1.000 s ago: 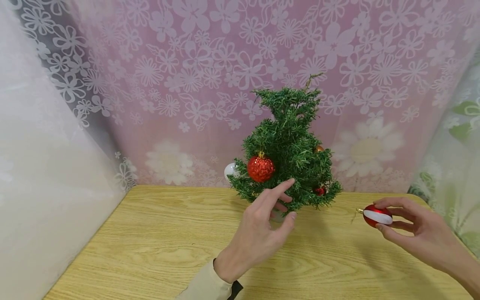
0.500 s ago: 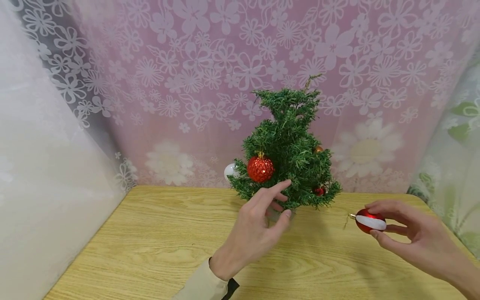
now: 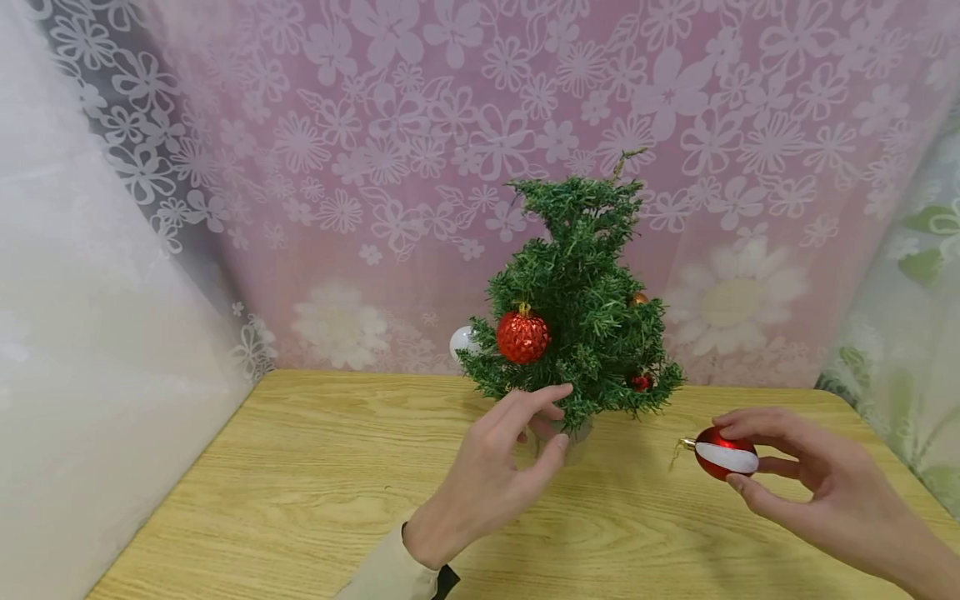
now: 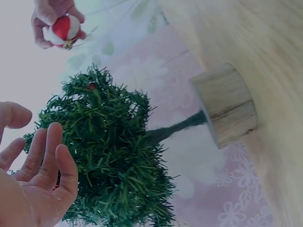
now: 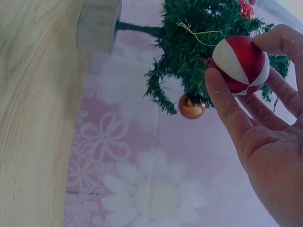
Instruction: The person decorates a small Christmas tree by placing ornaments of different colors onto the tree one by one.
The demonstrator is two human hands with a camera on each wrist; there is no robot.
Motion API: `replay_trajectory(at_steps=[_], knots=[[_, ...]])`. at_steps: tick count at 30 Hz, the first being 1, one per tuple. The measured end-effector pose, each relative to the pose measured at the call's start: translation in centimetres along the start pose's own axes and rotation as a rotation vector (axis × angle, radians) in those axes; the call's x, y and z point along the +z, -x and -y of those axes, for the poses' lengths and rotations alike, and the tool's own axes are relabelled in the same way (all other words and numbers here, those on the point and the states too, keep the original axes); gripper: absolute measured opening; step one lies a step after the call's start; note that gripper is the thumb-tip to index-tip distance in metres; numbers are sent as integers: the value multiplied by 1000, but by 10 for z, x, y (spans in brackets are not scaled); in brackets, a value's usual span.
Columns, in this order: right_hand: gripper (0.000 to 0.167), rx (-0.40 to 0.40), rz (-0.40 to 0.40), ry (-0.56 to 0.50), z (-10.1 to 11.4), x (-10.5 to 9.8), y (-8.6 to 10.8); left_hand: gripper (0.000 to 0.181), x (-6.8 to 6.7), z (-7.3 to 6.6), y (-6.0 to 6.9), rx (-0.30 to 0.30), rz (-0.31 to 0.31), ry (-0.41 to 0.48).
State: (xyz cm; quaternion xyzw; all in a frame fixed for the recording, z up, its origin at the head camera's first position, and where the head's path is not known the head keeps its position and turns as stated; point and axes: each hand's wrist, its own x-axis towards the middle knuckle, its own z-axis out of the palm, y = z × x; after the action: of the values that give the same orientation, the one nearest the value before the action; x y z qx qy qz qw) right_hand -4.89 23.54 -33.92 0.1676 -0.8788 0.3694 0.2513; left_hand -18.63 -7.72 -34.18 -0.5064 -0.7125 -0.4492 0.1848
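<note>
A small green artificial Christmas tree [image 3: 581,283] stands upright on a round wooden base [image 4: 225,104]. My right hand [image 3: 817,475] pinches a red-and-white Christmas ball [image 3: 726,454] between thumb and fingers, right of the tree; a thin gold loop [image 5: 203,33] dangles from its cap. In front of the lower branches is my left hand [image 3: 498,467], fingers loosely bent and holding nothing. A textured red ball [image 3: 523,336] hangs on the front left of the tree. The left wrist view shows the left palm [image 4: 33,198] beside the branches.
A white ball [image 3: 463,343] is at the tree's left, an orange-copper ball [image 5: 191,106] and a small red ornament [image 3: 641,382] at its right. Everything is on a wood-grain table [image 3: 315,483]. A pink floral curtain [image 3: 420,167] hangs behind.
My right hand has moved left towards the tree with the red-and-white ball. My left hand has drawn slightly down and left, away from the branches.
</note>
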Motion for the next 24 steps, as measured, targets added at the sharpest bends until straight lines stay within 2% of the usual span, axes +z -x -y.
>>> replay_trajectory(at_steps=[4,10,11,17,18,24], knots=[[67,-38,7,10,5,5,0,45,-2,4,7,36,1,-9],[72,-98,19,35,13,10,-3,41,0,5,15,55,20,-28],[71,-88,25,30,15,11,-4,41,0,5,16,58,23,-29],[67,-148,37,-80,28,17,-8,33,5,5,22,58,51,-14],[67,-171,38,-78,29,18,-9,32,5,5,22,62,54,-18],[69,-164,81,3,43,24,-11,25,8,4,24,119,57,-31]])
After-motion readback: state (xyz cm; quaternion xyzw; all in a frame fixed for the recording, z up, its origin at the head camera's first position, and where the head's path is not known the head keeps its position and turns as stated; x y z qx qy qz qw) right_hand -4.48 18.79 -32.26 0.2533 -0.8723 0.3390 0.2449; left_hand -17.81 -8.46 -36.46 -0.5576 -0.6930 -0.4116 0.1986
